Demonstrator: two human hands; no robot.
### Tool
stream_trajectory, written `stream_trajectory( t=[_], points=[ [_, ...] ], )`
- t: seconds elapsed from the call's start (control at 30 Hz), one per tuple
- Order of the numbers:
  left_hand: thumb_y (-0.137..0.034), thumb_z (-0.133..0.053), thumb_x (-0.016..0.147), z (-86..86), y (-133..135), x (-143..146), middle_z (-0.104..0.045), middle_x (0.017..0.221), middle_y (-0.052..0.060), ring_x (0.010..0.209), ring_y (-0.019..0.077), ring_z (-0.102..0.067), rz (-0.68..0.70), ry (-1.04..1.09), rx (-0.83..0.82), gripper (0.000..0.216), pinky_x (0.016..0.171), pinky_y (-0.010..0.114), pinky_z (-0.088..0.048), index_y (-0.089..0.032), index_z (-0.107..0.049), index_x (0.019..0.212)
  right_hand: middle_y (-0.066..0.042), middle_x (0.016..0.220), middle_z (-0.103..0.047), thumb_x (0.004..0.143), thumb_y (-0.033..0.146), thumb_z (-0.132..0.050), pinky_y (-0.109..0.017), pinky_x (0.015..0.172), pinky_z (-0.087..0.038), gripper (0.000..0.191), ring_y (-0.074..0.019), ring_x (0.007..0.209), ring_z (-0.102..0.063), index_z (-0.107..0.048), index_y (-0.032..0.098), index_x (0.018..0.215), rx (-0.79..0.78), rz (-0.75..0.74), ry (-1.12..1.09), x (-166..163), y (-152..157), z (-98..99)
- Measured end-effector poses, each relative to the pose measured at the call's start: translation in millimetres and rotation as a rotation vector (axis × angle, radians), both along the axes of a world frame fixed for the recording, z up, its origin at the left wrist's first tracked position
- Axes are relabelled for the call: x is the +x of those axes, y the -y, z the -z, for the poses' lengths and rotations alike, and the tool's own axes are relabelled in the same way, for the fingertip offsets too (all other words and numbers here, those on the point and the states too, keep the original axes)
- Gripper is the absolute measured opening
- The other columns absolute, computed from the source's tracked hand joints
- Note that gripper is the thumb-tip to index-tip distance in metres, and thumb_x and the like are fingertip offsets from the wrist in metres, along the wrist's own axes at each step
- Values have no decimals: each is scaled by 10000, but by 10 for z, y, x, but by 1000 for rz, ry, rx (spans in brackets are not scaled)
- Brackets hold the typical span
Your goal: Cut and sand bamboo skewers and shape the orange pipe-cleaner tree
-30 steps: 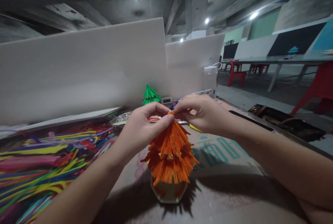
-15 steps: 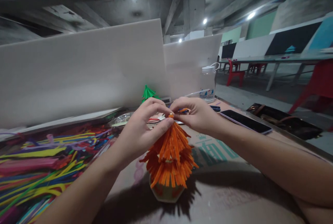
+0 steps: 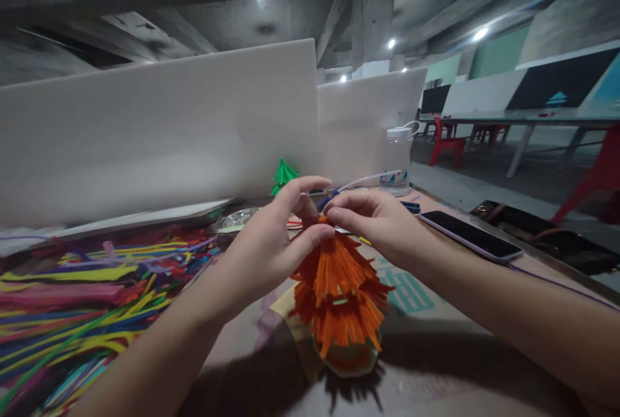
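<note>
An orange fringed paper tree [image 3: 341,291] stands on a small yellowish octagonal base [image 3: 349,361] on the table in front of me. It leans a little, lifted on one side. My left hand [image 3: 271,246] pinches the tip of the tree from the left with thumb and fingers. My right hand [image 3: 372,220] pinches the same tip from the right, fingertips pressed together. Both hands meet at the tree's peak.
A heap of coloured paper strips [image 3: 82,301] covers the table's left. A small green paper tree [image 3: 284,175], a clear plastic bottle [image 3: 398,159] and a dark phone [image 3: 469,235] lie behind. White divider boards [image 3: 159,126] stand at the back. Red chairs [image 3: 593,178] stand at right.
The orange tree has shifted right and tipped, one edge of its base rising off the table. Both hands stayed pinched on its tip; the view turned slightly left.
</note>
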State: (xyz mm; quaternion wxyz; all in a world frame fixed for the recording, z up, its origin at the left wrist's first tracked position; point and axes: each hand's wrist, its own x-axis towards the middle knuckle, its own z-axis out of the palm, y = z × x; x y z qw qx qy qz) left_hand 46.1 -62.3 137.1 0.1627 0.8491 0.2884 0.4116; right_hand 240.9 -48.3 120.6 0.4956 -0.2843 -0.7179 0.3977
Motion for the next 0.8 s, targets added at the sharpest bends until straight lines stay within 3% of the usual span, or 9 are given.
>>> stream_trajectory(
  t=[0.23, 0.33, 0.47, 0.6, 0.7, 0.8],
  points=[
    [-191, -688, 885, 42, -51, 34, -568, 786, -51, 729, 114, -583, -68, 48, 84, 469, 668, 207, -481, -260, -523, 1319, -14, 801, -703, 689, 447, -858, -272, 725, -519, 311, -146, 763, -652, -724, 192, 805, -272, -146, -157, -33, -24, 35],
    [-286, -746, 860, 64, -63, 37, -566, 774, -49, 696, 115, -558, -142, 28, 222, 451, 652, 218, -455, -243, -572, 1274, -20, 818, -703, 739, 418, -817, -276, 726, -518, 245, -152, 785, -653, -733, 192, 784, -195, -159, -138, -11, 51, -37],
    [-378, -694, 901, 62, -65, 29, -596, 742, -24, 678, 129, -540, -228, -3, 403, 265, 652, 245, -424, -199, -670, 1094, -19, 822, -697, 758, 333, -786, -275, 716, -508, 158, -152, 784, -645, -724, 187, 756, -12, -44, -89, 50, 41, -135],
    [-363, -563, 978, 6, -101, -25, -649, 752, 7, 701, 135, -582, -161, -47, 239, 251, 648, 249, -427, -177, -685, 862, -4, 748, -666, 748, 352, -772, -272, 669, -475, 189, -130, 694, -600, -699, 179, 735, -17, 53, -39, 72, -129, -98],
    [-353, -470, 1014, -20, -165, -80, -620, 722, -11, 651, 127, -580, -73, -36, -28, 258, 595, 234, -451, -193, -672, 999, 4, 717, -654, 749, 391, -765, -281, 658, -464, 216, -132, 670, -587, -695, 187, 752, -63, 72, -50, 61, -245, -26],
    [-330, -495, 1000, -13, -241, -116, -665, 834, -2, 671, 123, -627, -18, -53, -206, 228, 606, 231, -502, -210, -626, 1143, -6, 737, -680, 716, 392, -791, -288, 680, -473, 219, -148, 705, -611, -718, 191, 762, -102, 71, -68, 63, -287, 2]
  ],
)
